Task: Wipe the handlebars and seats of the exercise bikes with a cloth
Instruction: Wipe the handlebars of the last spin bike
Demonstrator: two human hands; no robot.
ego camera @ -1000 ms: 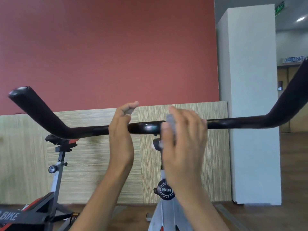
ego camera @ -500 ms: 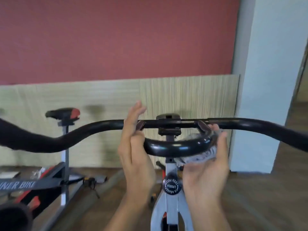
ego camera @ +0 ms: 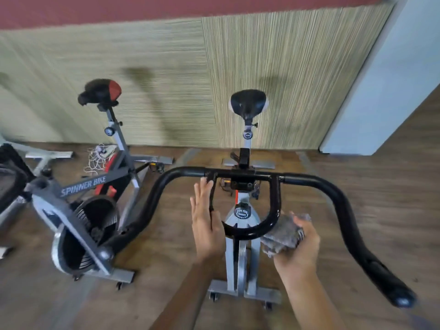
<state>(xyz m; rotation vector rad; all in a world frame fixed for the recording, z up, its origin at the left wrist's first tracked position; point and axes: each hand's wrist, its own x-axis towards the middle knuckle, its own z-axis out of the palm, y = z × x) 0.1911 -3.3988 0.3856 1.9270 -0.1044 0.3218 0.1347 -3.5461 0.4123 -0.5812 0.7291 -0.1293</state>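
Black handlebar [ego camera: 309, 181] spans the near view; its left end is hard to separate from the flywheel of the SPINNER BIKE [ego camera: 83, 184] to its left. Black seat [ego camera: 248, 103] sits beyond handlebar centre. Left hand [ego camera: 206, 229], fingers straight, lies flat on the handlebar loop's left side, hiding part of it. Right hand [ego camera: 300, 253] clutches grey cloth [ego camera: 285, 232] against the loop's lower right curve.

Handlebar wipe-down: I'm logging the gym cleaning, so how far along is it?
No surface shows as finished. In hand: the right hand holds a grey cloth against the handlebar's inner loop, the left hand flat on its left side. Left: the black seat behind and the neighbouring bike's black-and-red seat, neither touched.
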